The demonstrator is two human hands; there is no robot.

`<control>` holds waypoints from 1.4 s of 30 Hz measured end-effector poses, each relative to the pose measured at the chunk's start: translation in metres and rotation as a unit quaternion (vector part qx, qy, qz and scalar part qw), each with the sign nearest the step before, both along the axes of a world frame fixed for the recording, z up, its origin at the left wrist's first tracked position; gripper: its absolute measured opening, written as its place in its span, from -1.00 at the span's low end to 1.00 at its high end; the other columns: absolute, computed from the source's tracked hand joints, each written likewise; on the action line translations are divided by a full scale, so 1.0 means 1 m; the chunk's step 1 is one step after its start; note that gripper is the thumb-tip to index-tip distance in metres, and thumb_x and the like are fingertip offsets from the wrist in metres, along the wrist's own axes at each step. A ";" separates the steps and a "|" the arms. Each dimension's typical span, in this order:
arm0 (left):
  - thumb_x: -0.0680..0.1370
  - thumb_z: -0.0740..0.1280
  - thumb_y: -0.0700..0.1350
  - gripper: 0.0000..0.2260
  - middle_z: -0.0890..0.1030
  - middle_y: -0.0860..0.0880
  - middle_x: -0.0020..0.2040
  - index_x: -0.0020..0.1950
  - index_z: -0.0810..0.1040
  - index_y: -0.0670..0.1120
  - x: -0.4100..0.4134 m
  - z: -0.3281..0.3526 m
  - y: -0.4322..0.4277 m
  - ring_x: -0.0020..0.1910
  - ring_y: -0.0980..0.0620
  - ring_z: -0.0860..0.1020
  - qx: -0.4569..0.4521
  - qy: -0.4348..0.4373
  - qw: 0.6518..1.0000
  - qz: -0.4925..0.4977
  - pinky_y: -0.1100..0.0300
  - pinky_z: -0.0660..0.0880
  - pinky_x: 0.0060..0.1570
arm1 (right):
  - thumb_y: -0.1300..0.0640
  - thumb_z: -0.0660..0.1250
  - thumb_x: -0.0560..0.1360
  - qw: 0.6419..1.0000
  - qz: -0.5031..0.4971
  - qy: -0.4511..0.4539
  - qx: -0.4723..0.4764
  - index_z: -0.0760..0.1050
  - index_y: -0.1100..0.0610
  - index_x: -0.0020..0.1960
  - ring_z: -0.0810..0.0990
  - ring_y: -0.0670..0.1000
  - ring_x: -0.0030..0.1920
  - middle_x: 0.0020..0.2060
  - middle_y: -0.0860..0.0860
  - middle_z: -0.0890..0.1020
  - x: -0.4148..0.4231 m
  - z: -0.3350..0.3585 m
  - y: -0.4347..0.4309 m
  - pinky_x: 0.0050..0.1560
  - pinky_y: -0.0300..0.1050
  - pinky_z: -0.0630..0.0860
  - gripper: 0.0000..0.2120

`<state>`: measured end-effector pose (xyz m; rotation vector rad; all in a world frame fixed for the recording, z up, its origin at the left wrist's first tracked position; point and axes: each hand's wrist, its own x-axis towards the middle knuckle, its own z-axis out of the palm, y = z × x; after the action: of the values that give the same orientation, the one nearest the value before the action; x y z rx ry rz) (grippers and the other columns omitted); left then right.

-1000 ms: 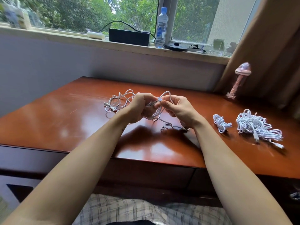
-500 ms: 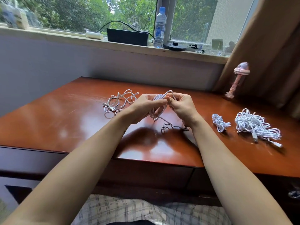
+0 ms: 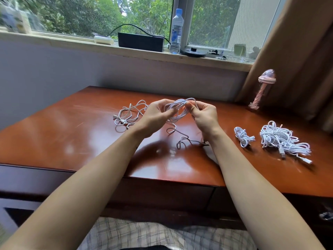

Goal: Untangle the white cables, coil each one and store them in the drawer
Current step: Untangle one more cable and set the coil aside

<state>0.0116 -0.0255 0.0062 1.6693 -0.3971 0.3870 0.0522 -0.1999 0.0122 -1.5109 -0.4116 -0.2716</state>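
Left hand (image 3: 153, 118) and right hand (image 3: 204, 117) pinch white cable coil (image 3: 177, 107) above table (image 3: 63, 138), farther apart than before, coil more open | loose tangle (image 3: 129, 114) left, small bundle (image 3: 242, 137) and large bundle (image 3: 277, 139) right | bottle (image 3: 176, 31) on windowsill (image 3: 72, 42)

Mirror-glossy varnish on the red-brown wooden counter (image 3: 72, 134), streaked with window glare. Smooth, faintly shiny plastic sheathing on the white coiled cable (image 3: 175, 112), the loose white cable tangle (image 3: 129, 114), the small white cable bundle (image 3: 242, 137) and the large white cable heap (image 3: 277, 138). Clear glossy plastic for the blue-capped water bottle (image 3: 176, 33); matt black on the oblong box (image 3: 140, 42). Soft matt cloth in the brown curtain (image 3: 297, 60) and the grey checked fabric (image 3: 144, 235). Worn, uneven paint along the pale windowsill (image 3: 54, 39).
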 end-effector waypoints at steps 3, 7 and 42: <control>0.63 0.38 -0.14 -0.90 0.64 -0.01 -0.12 0.10 0.62 -0.14 0.002 -0.003 -0.001 -0.19 0.15 0.52 0.078 -0.040 0.995 0.056 0.22 0.47 -0.10 | 0.24 0.43 0.56 1.000 -0.021 0.001 0.007 0.66 0.31 0.06 0.42 -0.27 -0.46 -0.48 -0.22 0.57 0.002 0.000 0.000 -0.33 -0.44 0.35 -0.86; 0.63 0.38 -0.14 -0.93 0.62 -0.04 -0.12 0.08 0.58 -0.11 0.000 -0.004 -0.004 -0.17 0.08 0.56 0.076 -0.035 0.996 0.027 0.11 0.54 -0.06 | 0.20 0.46 0.54 0.999 -0.043 0.009 0.029 0.69 0.27 0.02 0.48 -0.24 -0.37 -0.31 -0.12 0.66 0.004 -0.001 -0.001 -0.24 -0.37 0.42 -0.86; 0.72 0.12 -0.27 -0.74 0.47 -0.15 -0.31 -0.14 0.44 -0.11 -0.010 0.005 -0.004 -0.46 0.07 0.43 0.042 0.037 0.998 0.006 0.28 0.37 -0.43 | 0.12 0.36 0.63 0.994 -0.021 0.046 0.098 0.55 0.13 -0.04 0.23 -0.14 -0.55 -0.48 -0.08 0.38 -0.006 0.010 -0.005 -0.54 -0.26 0.18 -0.89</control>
<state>0.0020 -0.0298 0.0114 1.7635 -0.3526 0.3213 0.0458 -0.2044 0.0225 -1.3337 -0.2719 -0.2657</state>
